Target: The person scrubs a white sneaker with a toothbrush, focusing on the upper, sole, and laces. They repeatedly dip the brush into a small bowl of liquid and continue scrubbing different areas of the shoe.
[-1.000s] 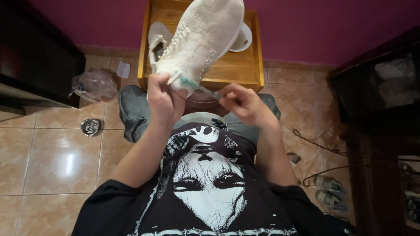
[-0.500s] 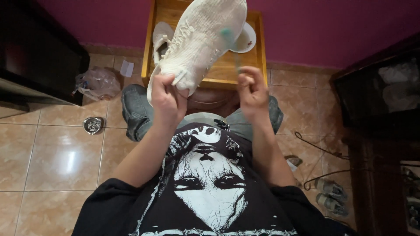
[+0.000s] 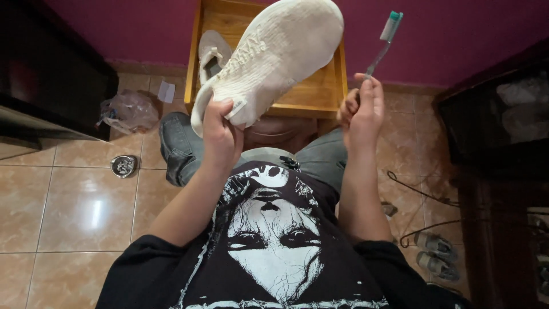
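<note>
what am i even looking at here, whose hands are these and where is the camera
The camera sits on a person's head and looks straight down, so you see their own chest in a black printed shirt, their knees in grey jeans, and their two bare hands. There is no machine.

The left hand grips a whitish knit sneaker by its heel end and holds it up in the air. The right hand holds a toothbrush with a clear handle and a teal head, bristle end pointing up, apart from the shoe.

Behind the shoe stands a small wooden table against a magenta wall, with a second pale shoe lying on it. The floor is tan tile, with a round metal drain and a crumpled plastic bag to the left.
</note>
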